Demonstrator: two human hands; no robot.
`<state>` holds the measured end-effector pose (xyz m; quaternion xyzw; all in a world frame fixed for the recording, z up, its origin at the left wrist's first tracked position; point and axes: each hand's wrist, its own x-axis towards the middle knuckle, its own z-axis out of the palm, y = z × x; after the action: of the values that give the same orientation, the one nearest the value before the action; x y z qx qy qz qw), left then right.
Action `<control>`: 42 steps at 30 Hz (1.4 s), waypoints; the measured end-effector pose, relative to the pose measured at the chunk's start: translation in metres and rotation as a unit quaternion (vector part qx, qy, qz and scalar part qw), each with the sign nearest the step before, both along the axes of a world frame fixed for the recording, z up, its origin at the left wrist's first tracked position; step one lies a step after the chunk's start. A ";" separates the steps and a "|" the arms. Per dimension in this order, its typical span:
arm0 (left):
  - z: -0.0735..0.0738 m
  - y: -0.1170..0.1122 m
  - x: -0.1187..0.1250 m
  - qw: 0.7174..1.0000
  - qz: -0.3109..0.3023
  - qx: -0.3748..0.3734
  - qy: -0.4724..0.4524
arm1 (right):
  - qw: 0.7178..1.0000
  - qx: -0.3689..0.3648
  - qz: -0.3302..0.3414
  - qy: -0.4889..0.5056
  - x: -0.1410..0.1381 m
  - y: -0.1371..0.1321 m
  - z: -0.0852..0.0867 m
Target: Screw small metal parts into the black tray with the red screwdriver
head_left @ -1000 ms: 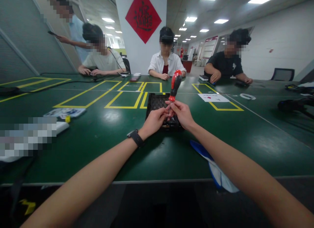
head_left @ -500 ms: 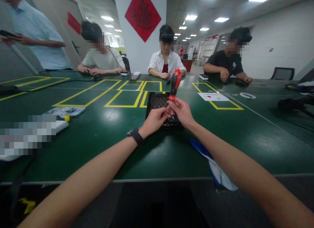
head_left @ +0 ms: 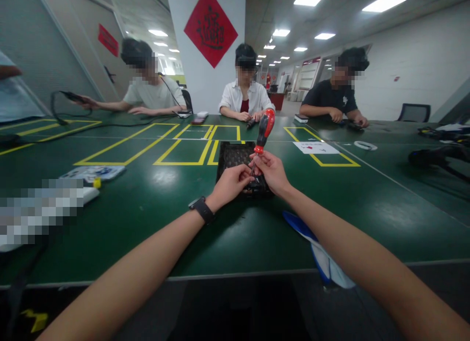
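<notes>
A screwdriver (head_left: pixel 264 129) with a red and black handle stands nearly upright, its handle leaning slightly right. My right hand (head_left: pixel 273 173) is closed around its shaft below the handle. My left hand (head_left: pixel 230 184), with a dark watch on the wrist, is pinched at the lower end of the shaft; whatever sits between its fingertips is too small to make out. Under both hands lies a black open tray-like case (head_left: pixel 235 153) with a textured inside. The fingers hide the screwdriver's tip and part of the case.
Yellow tape rectangles mark the green table (head_left: pixel 176 194). Blue and white gloves or cloth (head_left: pixel 323 250) lie under my right forearm. A paper sheet (head_left: pixel 316 147) and a white ring (head_left: pixel 365 145) are on the right, a blurred white object (head_left: pixel 88 196) on the left. Several people sit opposite.
The screwdriver handle leans a little more to the right; both hands keep their grip. At the left, a seated person has stretched out an arm with a cable, and the standing person has mostly left view.
</notes>
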<state>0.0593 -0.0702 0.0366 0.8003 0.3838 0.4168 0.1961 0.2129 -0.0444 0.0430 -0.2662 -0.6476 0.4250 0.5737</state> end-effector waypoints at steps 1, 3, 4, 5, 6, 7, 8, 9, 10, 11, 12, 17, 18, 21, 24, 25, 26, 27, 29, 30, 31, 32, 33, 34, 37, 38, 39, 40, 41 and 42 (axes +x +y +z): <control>0.000 0.000 0.000 1.000 0.002 -0.001 0.003 | 1.000 -0.004 -0.001 0.001 0.000 0.000 0.000; 0.000 0.000 -0.001 1.000 0.004 -0.001 0.009 | 1.000 -0.010 0.002 -0.003 -0.001 -0.001 0.001; 0.000 0.000 -0.001 1.000 0.004 0.000 0.012 | 1.000 -0.012 0.007 -0.005 -0.001 -0.001 0.001; 0.000 0.000 -0.001 1.000 0.004 0.000 0.013 | 1.000 -0.014 0.014 -0.007 -0.001 -0.001 0.001; 0.000 0.000 -0.001 1.000 0.002 0.000 0.012 | 1.000 -0.015 0.022 -0.010 -0.001 -0.001 0.001; -0.001 0.000 -0.001 1.000 -0.001 -0.002 0.009 | 0.999 -0.017 0.029 -0.012 -0.001 0.000 0.001; -0.001 0.001 -0.001 1.000 -0.006 -0.004 0.006 | 0.999 -0.019 0.033 -0.013 0.000 0.000 0.001; -0.001 0.001 -0.001 1.000 -0.011 -0.005 0.004 | 0.999 -0.019 0.035 -0.012 0.000 0.000 0.001; -0.001 0.001 -0.001 1.000 -0.014 -0.005 0.002 | 0.999 -0.020 0.035 -0.011 0.000 0.001 0.001; -0.002 0.002 -0.001 1.000 -0.016 -0.004 0.001 | 0.999 -0.020 0.034 -0.008 0.000 0.001 0.001; -0.002 0.002 0.000 1.000 -0.014 -0.004 -0.001 | 0.999 -0.021 0.030 -0.006 0.000 0.001 0.000; -0.003 0.005 0.000 1.000 0.002 -0.011 -0.006 | 0.999 -0.032 -0.014 0.012 -0.001 -0.001 0.000; -0.003 0.005 0.000 1.000 0.004 -0.011 -0.007 | 0.999 -0.034 -0.021 0.017 -0.002 -0.002 0.000; -0.001 0.006 0.000 1.000 0.009 -0.012 -0.015 | 0.998 -0.035 -0.028 0.031 -0.003 -0.002 0.000; -0.001 0.006 -0.001 0.999 0.014 -0.024 -0.038 | 0.998 -0.032 -0.032 0.040 -0.004 -0.002 0.000; 0.000 0.005 -0.001 0.999 0.019 -0.028 -0.043 | 0.998 -0.031 -0.036 0.042 -0.004 -0.003 0.001; 0.000 0.005 -0.001 0.998 0.026 -0.027 -0.045 | 0.998 -0.029 -0.041 0.043 -0.004 -0.003 0.001; 0.000 0.004 -0.001 0.998 0.031 -0.024 -0.042 | 0.998 -0.025 -0.046 0.039 -0.004 -0.003 0.001; 0.000 0.003 -0.001 0.999 0.040 -0.014 -0.029 | 0.999 -0.011 -0.050 0.016 -0.004 -0.004 0.002; 0.000 0.003 -0.001 0.999 0.041 -0.009 -0.023 | 0.999 -0.004 -0.047 0.000 -0.004 -0.004 0.002; 0.000 0.002 -0.001 0.999 0.041 -0.006 -0.019 | 0.999 0.002 -0.042 -0.013 -0.004 -0.004 0.002; 0.000 0.002 -0.001 0.999 0.041 -0.003 -0.016 | 0.999 0.005 -0.034 -0.021 -0.003 -0.004 0.002; 0.000 0.002 -0.001 0.999 0.039 -0.002 -0.014 | 0.999 0.003 -0.025 -0.022 -0.003 -0.003 0.002; 0.000 0.002 -0.001 0.999 0.035 0.000 -0.013 | 1.000 -0.004 -0.016 -0.018 -0.002 -0.003 0.002; -0.001 0.004 -0.001 1.000 0.019 -0.004 -0.014 | 1.000 -0.028 0.001 0.007 -0.001 0.000 0.000; -0.001 0.004 -0.001 1.000 0.016 -0.008 -0.018 | 0.999 -0.034 0.000 0.016 -0.001 0.001 0.000; -0.001 0.004 -0.001 1.000 0.017 -0.013 -0.023 | 0.999 -0.039 -0.006 0.026 -0.001 0.002 -0.001; 0.000 0.004 -0.001 0.999 0.020 -0.018 -0.028 | 0.998 -0.044 -0.015 0.036 -0.001 0.002 -0.002; 0.000 0.003 -0.001 0.999 0.023 -0.023 -0.032 | 0.998 -0.049 -0.022 0.044 -0.001 0.003 -0.002; 0.000 0.003 -0.001 0.999 0.025 -0.028 -0.035 | 0.997 -0.052 -0.028 0.050 -0.001 0.003 -0.003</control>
<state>0.0588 -0.0673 0.0371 0.7696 0.4077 0.4386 0.2215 0.2116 -0.0417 0.0402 -0.2923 -0.5874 0.4546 0.6024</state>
